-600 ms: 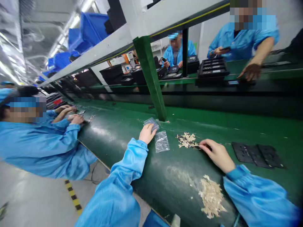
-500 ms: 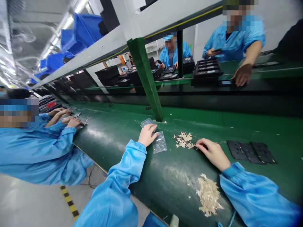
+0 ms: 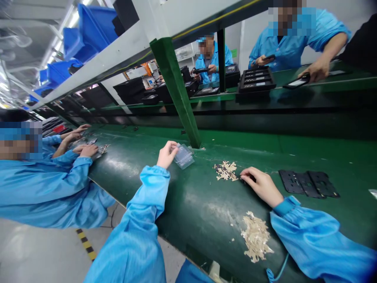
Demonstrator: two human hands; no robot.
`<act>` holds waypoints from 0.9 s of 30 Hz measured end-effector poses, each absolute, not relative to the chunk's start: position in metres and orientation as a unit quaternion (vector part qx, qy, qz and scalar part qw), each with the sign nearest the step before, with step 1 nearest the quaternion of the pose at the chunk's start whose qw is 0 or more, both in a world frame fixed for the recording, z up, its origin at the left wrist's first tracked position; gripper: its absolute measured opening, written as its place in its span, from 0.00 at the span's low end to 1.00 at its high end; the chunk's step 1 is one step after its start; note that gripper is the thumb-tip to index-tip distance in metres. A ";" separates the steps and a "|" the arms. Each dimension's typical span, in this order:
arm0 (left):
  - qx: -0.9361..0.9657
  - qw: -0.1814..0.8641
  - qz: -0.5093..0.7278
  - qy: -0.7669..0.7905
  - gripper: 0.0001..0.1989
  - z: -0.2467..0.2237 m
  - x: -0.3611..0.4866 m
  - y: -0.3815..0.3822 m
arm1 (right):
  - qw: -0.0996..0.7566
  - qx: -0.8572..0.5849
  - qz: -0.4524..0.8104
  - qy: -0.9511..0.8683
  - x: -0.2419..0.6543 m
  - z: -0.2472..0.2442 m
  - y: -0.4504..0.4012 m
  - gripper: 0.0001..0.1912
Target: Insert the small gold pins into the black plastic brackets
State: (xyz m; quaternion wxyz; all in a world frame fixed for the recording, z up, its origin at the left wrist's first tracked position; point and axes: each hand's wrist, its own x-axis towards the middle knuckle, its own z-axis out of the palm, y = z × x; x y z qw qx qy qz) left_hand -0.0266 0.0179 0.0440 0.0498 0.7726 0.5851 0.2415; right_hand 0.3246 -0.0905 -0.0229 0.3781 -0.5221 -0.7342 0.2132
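Observation:
My left hand point(image 3: 167, 154) pinches the near-left edge of a clear plastic bag point(image 3: 185, 157), which lies on or just above the green bench beside the post's foot. Whether it is one bag or a few stacked is hard to tell. My right hand point(image 3: 261, 185) has its thumb and forefinger closed at the right edge of a loose pile of small tan strips point(image 3: 226, 171) with dark bits among them. What those fingertips hold, if anything, is too small to make out. Closer to me lies a bigger heap of pale tan scraps point(image 3: 257, 237).
Black flat plastic parts point(image 3: 308, 183) lie to the right of my right hand. A green post point(image 3: 178, 94) rises from the bench point(image 3: 129, 173). At left, a co-worker in a blue sleeve point(image 3: 59, 173) sits along it. Across stand black trays point(image 3: 256, 81) and two more people.
My left hand has moved left, and the clear bag has shifted up and left with it. My right hand stays by the strip pile. Across, a co-worker's hand has lifted a dark device.

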 end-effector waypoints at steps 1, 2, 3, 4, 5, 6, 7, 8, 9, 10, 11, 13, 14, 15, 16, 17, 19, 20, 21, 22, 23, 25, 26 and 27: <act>0.768 0.054 0.231 0.595 0.11 0.045 -0.031 0.030 | 0.378 -0.524 0.214 -0.732 0.324 -0.023 -0.091 0.08; 0.764 0.056 0.217 0.605 0.10 0.044 -0.035 0.042 | 0.379 -0.526 0.215 -0.730 0.324 -0.022 -0.091 0.08; 0.762 0.055 0.202 0.613 0.11 0.041 -0.036 0.051 | 0.379 -0.527 0.216 -0.729 0.324 -0.022 -0.091 0.08; 0.760 0.051 0.187 0.621 0.12 0.037 -0.036 0.059 | 0.380 -0.529 0.217 -0.728 0.324 -0.021 -0.091 0.08; 0.758 0.044 0.174 0.627 0.14 0.032 -0.034 0.064 | 0.380 -0.530 0.218 -0.726 0.323 -0.020 -0.091 0.08; 0.758 0.037 0.162 0.631 0.16 0.026 -0.031 0.067 | 0.382 -0.531 0.220 -0.724 0.323 -0.019 -0.091 0.08; 0.759 0.031 0.150 0.633 0.17 0.019 -0.027 0.068 | 0.383 -0.531 0.222 -0.722 0.323 -0.018 -0.092 0.08; 0.761 0.027 0.138 0.633 0.18 0.013 -0.021 0.067 | 0.385 -0.532 0.225 -0.720 0.323 -0.017 -0.092 0.08; 0.765 0.026 0.125 0.632 0.19 0.006 -0.015 0.063 | 0.386 -0.532 0.229 -0.718 0.323 -0.016 -0.093 0.08; 0.769 0.027 0.112 0.629 0.20 0.000 -0.010 0.058 | 0.387 -0.533 0.235 -0.715 0.322 -0.016 -0.093 0.08; 0.773 0.027 0.100 0.626 0.21 -0.006 -0.004 0.051 | 0.389 -0.534 0.241 -0.712 0.322 -0.015 -0.094 0.08; 0.781 0.027 0.082 0.619 0.22 -0.014 0.004 0.032 | 0.390 -0.534 0.254 -0.706 0.322 -0.013 -0.095 0.08; 0.787 0.028 0.075 0.612 0.23 -0.017 0.006 0.022 | 0.391 -0.534 0.261 -0.703 0.322 -0.013 -0.096 0.08; 0.794 0.029 0.070 0.604 0.23 -0.018 0.008 0.012 | 0.392 -0.532 0.268 -0.701 0.321 -0.012 -0.096 0.08; 0.803 0.031 0.065 0.592 0.24 -0.018 0.008 0.002 | 0.393 -0.530 0.275 -0.699 0.321 -0.012 -0.096 0.08; 0.812 0.035 0.060 0.579 0.25 -0.017 0.007 -0.006 | 0.396 -0.528 0.281 -0.697 0.321 -0.011 -0.096 0.08; 0.830 0.043 0.053 0.554 0.27 -0.011 0.003 -0.015 | 0.403 -0.524 0.290 -0.692 0.321 -0.010 -0.095 0.09; 0.836 0.045 0.052 0.544 0.29 -0.007 0.001 -0.017 | 0.407 -0.523 0.294 -0.689 0.321 -0.009 -0.095 0.09; 0.840 0.046 0.052 0.538 0.30 -0.002 0.000 -0.016 | 0.410 -0.523 0.298 -0.685 0.321 -0.009 -0.095 0.09; 0.842 0.045 0.053 0.535 0.31 0.005 -0.001 -0.014 | 0.412 -0.524 0.304 -0.680 0.321 -0.008 -0.095 0.09; 0.843 0.043 0.053 0.533 0.31 0.011 -0.001 -0.012 | 0.414 -0.525 0.311 -0.675 0.321 -0.008 -0.095 0.08; 0.844 0.033 0.068 0.530 0.29 0.027 0.005 -0.010 | 0.415 -0.523 0.331 -0.667 0.321 -0.007 -0.096 0.08; 0.847 0.028 0.087 0.524 0.27 0.034 0.011 -0.012 | 0.415 -0.520 0.343 -0.663 0.321 -0.006 -0.096 0.07; 0.850 0.027 0.119 0.513 0.25 0.040 0.021 -0.016 | 0.417 -0.516 0.353 -0.660 0.320 -0.005 -0.097 0.07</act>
